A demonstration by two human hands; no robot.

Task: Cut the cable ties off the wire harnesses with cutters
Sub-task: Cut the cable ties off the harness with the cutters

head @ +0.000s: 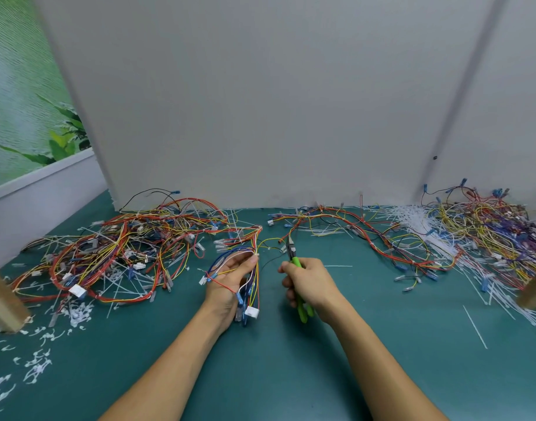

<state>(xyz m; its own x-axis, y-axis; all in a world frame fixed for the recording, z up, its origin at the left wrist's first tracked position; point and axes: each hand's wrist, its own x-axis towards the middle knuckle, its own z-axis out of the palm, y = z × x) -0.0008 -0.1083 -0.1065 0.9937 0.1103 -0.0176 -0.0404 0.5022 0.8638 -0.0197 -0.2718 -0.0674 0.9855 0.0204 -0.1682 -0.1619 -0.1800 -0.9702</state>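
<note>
We see our left hand (230,284) near the middle of the green bench (276,366), its fingers (251,260) curled round a wire harness (252,287). The fingertips pinch the bundle at a small white cable tie (257,254). Blue and white connectors hang from the harness below the palm.

Just to the right, our right hand (312,284) grips the cutters (294,260), fingers wrapped tightly round the green handles. The dark nose points away from us, close to a yellow wire of the harness. We cannot tell whether the jaws are parted.

A big tangled pile of harnesses (118,247) lies at the far left, with white clipped tie scraps (75,314) scattered on its near side. A long red and yellow harness (351,226) stretches across the far middle. A second pile (488,226) sits at the far right beside a heap of loose white ties (412,220). A pale wall panel (276,101) stands behind the bench.
</note>
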